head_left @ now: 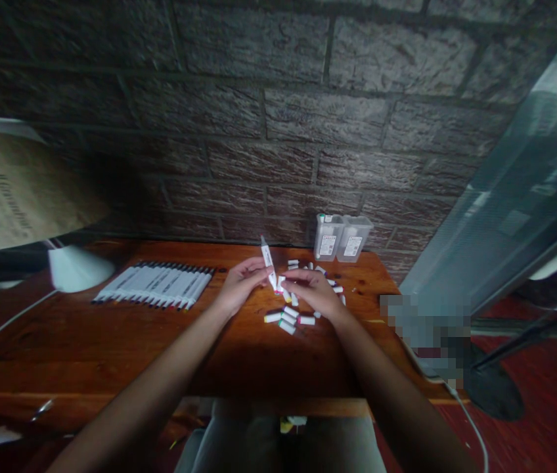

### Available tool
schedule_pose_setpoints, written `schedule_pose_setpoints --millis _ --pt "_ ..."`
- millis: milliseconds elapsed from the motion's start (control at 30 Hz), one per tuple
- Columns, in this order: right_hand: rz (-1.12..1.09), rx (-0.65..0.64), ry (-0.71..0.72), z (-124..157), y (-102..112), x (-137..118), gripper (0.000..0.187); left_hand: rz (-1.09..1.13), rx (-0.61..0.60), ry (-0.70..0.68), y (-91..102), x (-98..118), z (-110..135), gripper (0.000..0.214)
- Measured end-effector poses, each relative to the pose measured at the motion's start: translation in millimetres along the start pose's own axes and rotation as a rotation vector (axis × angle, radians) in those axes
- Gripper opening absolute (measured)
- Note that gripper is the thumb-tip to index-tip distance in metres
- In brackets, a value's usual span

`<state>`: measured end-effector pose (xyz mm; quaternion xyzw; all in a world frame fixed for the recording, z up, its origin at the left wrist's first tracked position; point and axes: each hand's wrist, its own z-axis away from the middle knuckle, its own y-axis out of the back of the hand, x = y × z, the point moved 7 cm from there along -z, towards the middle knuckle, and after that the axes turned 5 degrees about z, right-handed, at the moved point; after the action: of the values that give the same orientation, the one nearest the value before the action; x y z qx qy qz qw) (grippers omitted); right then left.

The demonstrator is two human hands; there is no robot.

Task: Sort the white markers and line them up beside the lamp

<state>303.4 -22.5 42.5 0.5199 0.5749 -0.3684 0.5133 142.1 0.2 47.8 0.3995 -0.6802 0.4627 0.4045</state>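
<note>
A white marker stands tilted between the fingers of my left hand, its grey end pointing up toward the wall. My right hand pinches a small white marker cap close to the marker's lower end. Whether cap and marker touch I cannot tell. Several loose caps with coloured ends lie on the wooden table just in front of my right hand, and others are partly hidden beneath and behind it. To the left, a row of white markers lies side by side.
Two clear plastic containers stand against the brick wall, one with a green-tipped item inside. A lamp with a white base is at the left, its cord trailing over the table. A pixelated patch covers the right edge.
</note>
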Motion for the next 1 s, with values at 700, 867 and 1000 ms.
schedule_pose_setpoints --millis 700,867,1000 --pt "0.010 0.000 -0.012 -1.6 2.8 7.5 0.036 -0.003 -0.012 -0.022 2.4 -0.5 -1.6 0.027" --pt "0.046 0.007 -0.002 -1.0 2.4 4.4 0.034 -0.001 0.001 -0.026 3.3 0.4 -1.4 0.029" --pt "0.058 0.013 0.012 -0.5 2.0 0.5 0.031 -0.008 0.000 -0.019 4.1 -1.3 -1.5 0.029"
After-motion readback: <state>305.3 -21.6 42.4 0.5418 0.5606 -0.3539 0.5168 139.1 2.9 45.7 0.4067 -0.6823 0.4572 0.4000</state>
